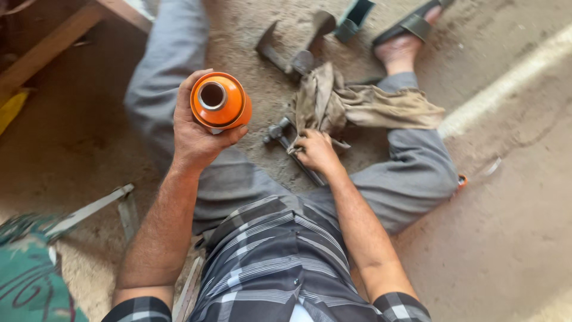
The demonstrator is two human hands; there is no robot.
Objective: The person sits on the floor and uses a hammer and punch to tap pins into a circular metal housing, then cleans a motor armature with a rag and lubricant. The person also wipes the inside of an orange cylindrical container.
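Left hand [193,134] wrapped round glossy orange cylinder [220,101] w/ round metal bore on top, held up over lap. Right hand [316,152] fingers curled onto grubby, crumpled beige rag [351,104] & a dark metal rod [298,155] on gritty concrete floor [506,238], betw. grey-trousered legs. Greasy metal part [295,50] lies beyond rag

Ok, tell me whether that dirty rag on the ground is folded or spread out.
Neither neatly: the rag lies crumpled in loose bunched folds on the floor, over metal parts. The right hand grips its near edge.
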